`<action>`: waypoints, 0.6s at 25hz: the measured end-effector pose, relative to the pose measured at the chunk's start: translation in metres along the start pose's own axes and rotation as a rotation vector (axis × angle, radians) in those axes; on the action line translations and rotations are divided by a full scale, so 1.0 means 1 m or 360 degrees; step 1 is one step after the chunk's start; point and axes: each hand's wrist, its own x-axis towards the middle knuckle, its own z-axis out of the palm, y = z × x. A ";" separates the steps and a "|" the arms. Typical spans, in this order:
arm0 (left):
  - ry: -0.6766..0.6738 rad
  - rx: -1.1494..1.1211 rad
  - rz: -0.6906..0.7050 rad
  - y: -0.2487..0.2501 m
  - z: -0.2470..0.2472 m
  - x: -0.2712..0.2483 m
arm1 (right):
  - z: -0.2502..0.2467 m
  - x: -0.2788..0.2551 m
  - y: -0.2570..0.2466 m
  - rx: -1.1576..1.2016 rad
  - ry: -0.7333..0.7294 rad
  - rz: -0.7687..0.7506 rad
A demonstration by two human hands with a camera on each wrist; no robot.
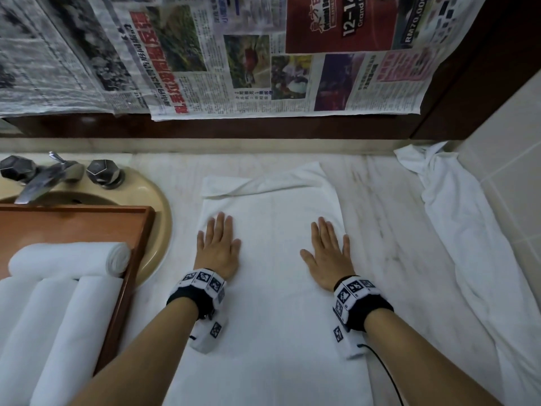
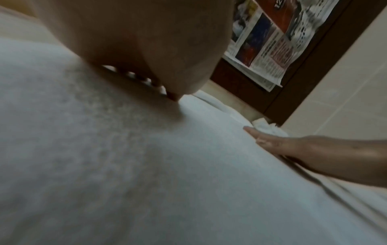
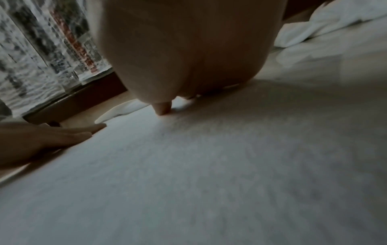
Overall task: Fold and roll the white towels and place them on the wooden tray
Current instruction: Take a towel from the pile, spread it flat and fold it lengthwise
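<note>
A white towel (image 1: pixel 270 259) lies folded lengthwise on the marble counter, with its far end turned over in a loose flap (image 1: pixel 263 180). My left hand (image 1: pixel 218 244) presses flat on its left side and my right hand (image 1: pixel 329 250) presses flat on its right side, fingers straight. The wooden tray (image 1: pixel 140 230) sits over the sink at the left and holds several rolled white towels (image 1: pixel 70 259). In the left wrist view the towel (image 2: pixel 146 165) fills the frame under my palm (image 2: pixel 146 41). The right wrist view shows the same towel (image 3: pixel 209 165) beneath my right palm (image 3: pixel 188 49).
A crumpled white towel (image 1: pixel 456 212) lies along the right side of the counter by the tiled wall (image 1: pixel 512 127). A beige sink (image 1: pixel 158 206) with a chrome tap (image 1: pixel 44 177) is at the left. Newspaper sheets (image 1: pixel 234 54) hang over the dark wooden frame behind.
</note>
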 end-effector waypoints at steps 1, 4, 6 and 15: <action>0.0001 -0.0022 0.0021 0.001 0.000 -0.004 | 0.000 -0.003 0.000 0.0014 -0.0009 -0.0009; 0.0091 -0.0071 -0.0004 0.012 0.000 -0.023 | 0.001 -0.021 -0.004 0.0011 -0.0031 0.0049; 0.0241 -0.0088 -0.0004 0.021 -0.004 -0.026 | -0.007 -0.022 -0.009 -0.0014 0.0113 0.0104; 0.0214 -0.0338 0.0145 0.052 -0.036 0.074 | -0.062 0.077 -0.010 -0.0140 0.0113 -0.0121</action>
